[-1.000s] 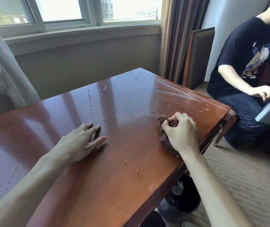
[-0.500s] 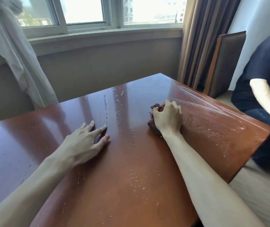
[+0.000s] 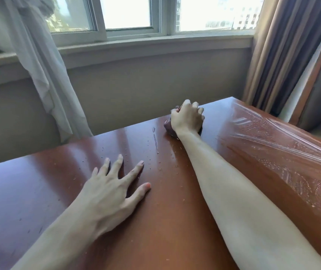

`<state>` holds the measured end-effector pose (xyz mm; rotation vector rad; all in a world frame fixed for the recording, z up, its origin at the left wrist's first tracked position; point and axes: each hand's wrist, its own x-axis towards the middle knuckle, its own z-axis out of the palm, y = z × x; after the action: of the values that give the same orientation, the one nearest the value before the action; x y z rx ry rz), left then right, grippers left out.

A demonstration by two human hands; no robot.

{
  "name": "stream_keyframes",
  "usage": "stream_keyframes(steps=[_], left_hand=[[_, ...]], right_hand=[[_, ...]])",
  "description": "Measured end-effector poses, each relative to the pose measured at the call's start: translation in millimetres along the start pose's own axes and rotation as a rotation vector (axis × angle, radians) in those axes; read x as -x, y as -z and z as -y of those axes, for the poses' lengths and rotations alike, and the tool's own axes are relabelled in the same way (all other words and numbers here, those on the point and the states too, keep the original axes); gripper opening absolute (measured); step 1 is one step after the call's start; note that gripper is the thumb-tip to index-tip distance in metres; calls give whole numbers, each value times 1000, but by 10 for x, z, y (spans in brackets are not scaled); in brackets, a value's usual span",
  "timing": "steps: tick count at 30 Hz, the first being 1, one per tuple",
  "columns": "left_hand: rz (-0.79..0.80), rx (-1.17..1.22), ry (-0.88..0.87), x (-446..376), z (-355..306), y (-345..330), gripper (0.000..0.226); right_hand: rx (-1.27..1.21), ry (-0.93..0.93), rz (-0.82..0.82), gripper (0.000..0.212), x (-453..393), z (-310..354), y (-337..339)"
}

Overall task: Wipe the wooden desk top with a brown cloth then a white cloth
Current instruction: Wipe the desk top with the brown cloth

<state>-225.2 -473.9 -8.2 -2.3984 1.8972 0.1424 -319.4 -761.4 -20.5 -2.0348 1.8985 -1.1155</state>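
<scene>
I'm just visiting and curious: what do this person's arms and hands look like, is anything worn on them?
Both arms are bare all the way to the bottom edge of the picture: no sleeves, gloves or watch show. The left hand and the right hand carry no rings or bracelets that I can see. The fingernails are short and unpainted. The forearms are slim, with no markings visible.

Both my arms out over the counter (image 3: 38,182), one hand flat, one fisted.

My left hand (image 3: 109,190) lies palm down, fingers straight and spread, thumb angled out to the right, forearm running back to the lower left. My right arm is stretched far forward, bare forearm crossing the frame diagonally; my right hand (image 3: 187,119) sits at the far edge, knuckles up, fingers curled tight around the brown cloth (image 3: 168,128) bunched beneath it.
</scene>
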Motion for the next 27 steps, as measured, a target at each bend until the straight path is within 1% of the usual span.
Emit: stream_keyframes(steps=[4,7,9,12,14,15,16,18,19,20,22,23,24,26,27], left_hand=[[-13,20,-11,-34,46,-43,67],[-13,18,-8,-37,38,-71,70],[-13,15,-3,-59,54,-68,68],[8,33,3,-84,63,-74,64],[11,36,13,-74,61,-56,64],[18,32,12,-70,55,-43,64],[25,31,11,-70,58,-35,65],[45,42,9,-76,54,-22,66],[55,48,11,-74,52,-13,66],[63,51,14,-72,54,1,66],[73,49,16,-63,55,25,67],[73,47,16,-51,51,37,67],[69,50,17,-41,41,50,67],[66,68,23,-5,27,63,66],[64,73,27,4,21,67,66]], right_hand=[[-2,16,58,26,-323,330,-409],[-10,49,135,26,-485,423,-531],[-65,119,182,22,-512,382,-519],[-153,292,283,13,-375,203,-311],[-139,393,348,13,-266,31,-114],[-107,375,340,13,-224,-57,-18],[-72,311,290,15,-175,-121,72],[10,135,154,24,0,-214,246],[19,130,143,25,124,-244,326],[-6,193,182,23,263,-262,415],[-105,328,321,17,568,-316,615],[-136,335,352,16,711,-365,714],[-145,299,322,16,818,-407,796],[-82,163,176,18,1007,-418,929],[-51,137,148,19,1106,-404,977]])
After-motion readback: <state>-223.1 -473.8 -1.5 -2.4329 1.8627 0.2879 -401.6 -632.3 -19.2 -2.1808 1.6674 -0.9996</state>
